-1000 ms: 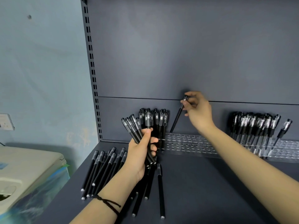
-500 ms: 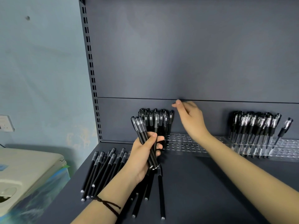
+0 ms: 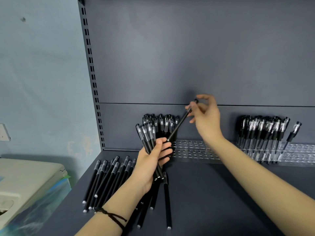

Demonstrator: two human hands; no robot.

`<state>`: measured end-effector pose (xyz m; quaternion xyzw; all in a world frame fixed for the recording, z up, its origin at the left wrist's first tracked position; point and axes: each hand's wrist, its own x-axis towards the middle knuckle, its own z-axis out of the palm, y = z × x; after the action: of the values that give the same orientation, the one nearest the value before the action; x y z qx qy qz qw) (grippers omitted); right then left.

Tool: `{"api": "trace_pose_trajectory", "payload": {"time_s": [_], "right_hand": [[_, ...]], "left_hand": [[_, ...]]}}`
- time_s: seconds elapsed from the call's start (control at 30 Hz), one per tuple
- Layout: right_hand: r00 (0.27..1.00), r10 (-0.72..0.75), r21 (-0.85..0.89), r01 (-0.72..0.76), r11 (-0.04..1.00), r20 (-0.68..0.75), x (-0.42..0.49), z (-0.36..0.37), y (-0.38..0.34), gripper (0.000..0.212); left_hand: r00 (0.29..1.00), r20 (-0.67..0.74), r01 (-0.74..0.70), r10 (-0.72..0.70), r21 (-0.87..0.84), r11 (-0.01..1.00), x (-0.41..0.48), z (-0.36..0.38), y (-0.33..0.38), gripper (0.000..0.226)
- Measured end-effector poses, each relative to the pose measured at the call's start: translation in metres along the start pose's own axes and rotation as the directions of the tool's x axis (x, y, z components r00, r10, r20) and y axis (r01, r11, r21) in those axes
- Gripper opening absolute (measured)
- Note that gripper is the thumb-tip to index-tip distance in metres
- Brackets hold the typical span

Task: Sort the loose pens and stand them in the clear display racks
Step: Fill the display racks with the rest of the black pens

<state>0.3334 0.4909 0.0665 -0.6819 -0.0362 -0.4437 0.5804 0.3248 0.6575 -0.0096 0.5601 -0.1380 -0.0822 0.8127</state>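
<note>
My left hand [image 3: 153, 160] grips a bundle of black pens [image 3: 146, 133], caps up, in front of the clear display rack [image 3: 192, 150]. My right hand [image 3: 204, 114] pinches the cap end of a single black pen [image 3: 179, 125], which slants down to the left towards the bundle. Several black pens [image 3: 162, 123] stand in the rack's left end behind my left hand. More pens [image 3: 262, 132] stand in the clear rack at the right [image 3: 300, 154]. Loose black pens [image 3: 109, 178] lie on the dark shelf at the left, with others [image 3: 167, 198] below my left hand.
The dark grey shelf [image 3: 213, 198] has a grey back panel and a slotted upright [image 3: 93, 82] at its left edge. A beige machine [image 3: 25, 181] sits lower left, beside the shelf. The rack's middle holes hold no pens.
My right hand stood one pen in the left rack, let go, then took another pen from the bundle and now lifts it up and to the right. My left hand's bundle tilted more upright.
</note>
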Motion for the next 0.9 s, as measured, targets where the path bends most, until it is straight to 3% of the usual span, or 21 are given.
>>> {"api": "trace_pose_trajectory", "payload": {"time_s": [0.07,0.17,0.37,0.57,0.67,0.73,0.8,0.9], "right_hand": [[0.995,-0.039,-0.057,0.034,0.998,-0.087,0.006,-0.007,0.007,0.016],[0.996,-0.058,-0.135,0.047,0.99,-0.075,0.008,-0.012,0.016,0.015],[0.996,-0.072,-0.251,0.085,0.964,0.06,0.004,-0.005,0.029,0.017],[0.94,-0.029,-0.43,0.184,0.884,0.341,-0.004,-0.001,0.04,0.009],[0.968,-0.1,-0.472,0.201,0.858,0.229,-0.011,0.002,0.036,0.023],[0.981,-0.143,-0.419,0.186,0.889,0.133,-0.019,0.005,0.023,0.018],[0.97,-0.089,-0.339,0.164,0.926,0.225,-0.027,0.01,0.01,0.015],[0.897,0.106,-0.339,0.051,0.939,0.428,-0.041,0.018,0.003,0.015]], "left_hand": [[0.999,-0.053,-0.006,0.007,0.027,1.0,0.0,-0.001,0.001,0.022],[0.998,-0.058,0.02,-0.02,-0.006,1.0,0.0,-0.003,0.004,0.022],[0.998,-0.018,0.052,-0.053,-0.057,0.997,-0.002,0.0,0.01,0.017],[0.999,-0.012,0.048,-0.05,-0.114,0.992,0.0,-0.003,0.01,0.016],[0.999,0.008,0.054,-0.054,-0.102,0.993,0.0,-0.002,0.01,0.011],[0.998,0.033,0.055,-0.053,-0.073,0.996,-0.001,-0.002,0.01,0.011],[0.997,0.06,0.049,-0.046,-0.051,0.998,-0.002,-0.001,0.01,0.015],[0.996,0.084,0.035,-0.034,-0.017,0.999,-0.004,0.001,0.006,0.023]]}}
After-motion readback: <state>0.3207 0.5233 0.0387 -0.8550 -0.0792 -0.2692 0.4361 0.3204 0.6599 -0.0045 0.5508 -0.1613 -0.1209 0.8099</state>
